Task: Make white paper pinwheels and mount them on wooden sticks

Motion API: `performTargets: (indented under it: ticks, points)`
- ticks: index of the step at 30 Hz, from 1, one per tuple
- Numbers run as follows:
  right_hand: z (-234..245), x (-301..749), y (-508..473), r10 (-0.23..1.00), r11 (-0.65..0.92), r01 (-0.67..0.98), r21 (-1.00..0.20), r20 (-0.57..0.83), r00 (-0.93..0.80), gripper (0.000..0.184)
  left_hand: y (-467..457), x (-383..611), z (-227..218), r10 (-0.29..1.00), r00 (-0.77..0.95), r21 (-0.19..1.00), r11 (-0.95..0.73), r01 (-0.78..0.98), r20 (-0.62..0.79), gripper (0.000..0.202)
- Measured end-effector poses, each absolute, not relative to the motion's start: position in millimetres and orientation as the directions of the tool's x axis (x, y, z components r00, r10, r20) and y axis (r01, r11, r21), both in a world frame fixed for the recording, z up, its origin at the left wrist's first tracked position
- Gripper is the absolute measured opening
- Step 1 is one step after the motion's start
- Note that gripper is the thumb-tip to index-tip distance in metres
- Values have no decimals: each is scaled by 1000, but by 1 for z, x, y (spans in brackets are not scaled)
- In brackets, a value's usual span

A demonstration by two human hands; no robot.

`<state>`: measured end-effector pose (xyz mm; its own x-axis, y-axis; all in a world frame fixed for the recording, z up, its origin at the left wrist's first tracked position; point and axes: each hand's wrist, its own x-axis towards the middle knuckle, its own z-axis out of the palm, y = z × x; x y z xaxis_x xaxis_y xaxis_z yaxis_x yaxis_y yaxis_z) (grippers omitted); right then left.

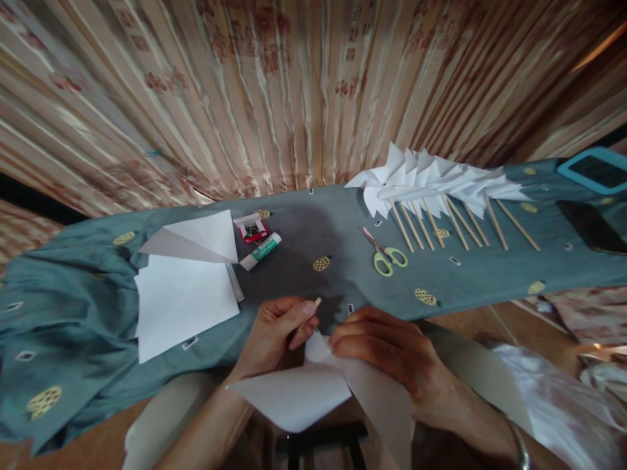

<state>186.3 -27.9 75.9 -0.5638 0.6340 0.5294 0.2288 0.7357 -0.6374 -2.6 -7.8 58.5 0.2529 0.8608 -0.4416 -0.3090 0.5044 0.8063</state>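
My left hand [279,326] is closed on a thin wooden stick [317,303]; its pale end pokes out past the thumb. My right hand [385,346] grips a white paper pinwheel [298,395] near its middle, fingers folded over the paper. The pinwheel's curved blades hang over my lap, below the table's front edge. Whether stick and paper are joined is hidden by my fingers. Ahead of my hands on the table lie scissors [383,258] with green handles, a glue stick [261,252] and a small red box [252,230] holding dark metal pins.
A row of finished-looking pinwheels [431,179] on sticks lies at the back right. White paper sheets [189,303] are stacked at the left, a folded one [200,235] on top. A phone [592,225] and a blue-framed object [595,168] rest far right. A curtain [294,85] hangs behind.
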Motion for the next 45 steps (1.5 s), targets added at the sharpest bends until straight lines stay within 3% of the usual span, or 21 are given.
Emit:
performTargets:
  ticks: [17, 26, 34, 41, 45]
  points:
    - [76, 186, -27, 641, 732, 227, -643, 535, -551, 13, -9, -1, 55, 861, 282, 827, 495, -267, -425, 33]
    - [78, 189, -27, 692, 705, 267, -658, 554, -463, 15, -8, -2, 61, 937, 239, 955, 283, -87, -256, 30]
    - [77, 189, -27, 695, 699, 266, -664, 542, -472, 15, -10, -1, 65, 930, 226, 948, 313, -66, -291, 29]
    - [76, 191, -29, 733, 655, 259, -710, 514, -445, 15, -10, -3, 61, 957, 258, 991, 135, 3, -131, 10]
    - [75, 193, -31, 745, 649, 292, -702, 511, -428, 17, -11, -4, 61, 956, 268, 992, 126, -3, -120, 10]
